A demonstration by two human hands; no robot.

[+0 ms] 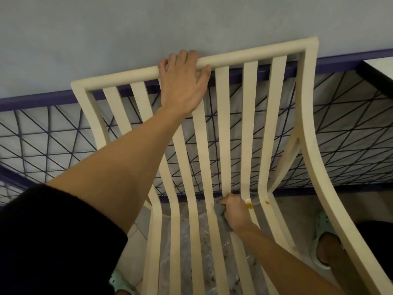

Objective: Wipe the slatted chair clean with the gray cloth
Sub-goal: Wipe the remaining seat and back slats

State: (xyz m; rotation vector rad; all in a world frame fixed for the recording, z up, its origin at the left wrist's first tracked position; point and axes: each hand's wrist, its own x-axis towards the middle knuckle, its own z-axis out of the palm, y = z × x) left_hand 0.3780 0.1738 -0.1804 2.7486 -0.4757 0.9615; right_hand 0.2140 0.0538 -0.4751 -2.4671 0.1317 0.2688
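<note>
I see the cream chair (223, 128) from above, its back standing against a blue-gray wall (85, 39) with a purple strip. My left hand (182, 81) rests on the top rail of the chair, near the middle, and its fingers (170, 60) are curled over the rail and clamped on it, with the thumb on the near side. My right hand (235, 209) is low, at the bend where the back slats turn into the seat slats. Its fingers are closed together around the gray cloth (221, 213), which is bunched in the fist and pressed on a slat right of the middle. Just beside this hand, to the right, two orange-brown spots (249, 205) sit on the next two slats. Under the seat the floor (191, 241) shows small dark crumbs on a shiny sheet. A pale green shoe (325, 241) stands on the floor beyond the right side rail. A dark sleeve (53, 241) covers my left upper arm.
</note>
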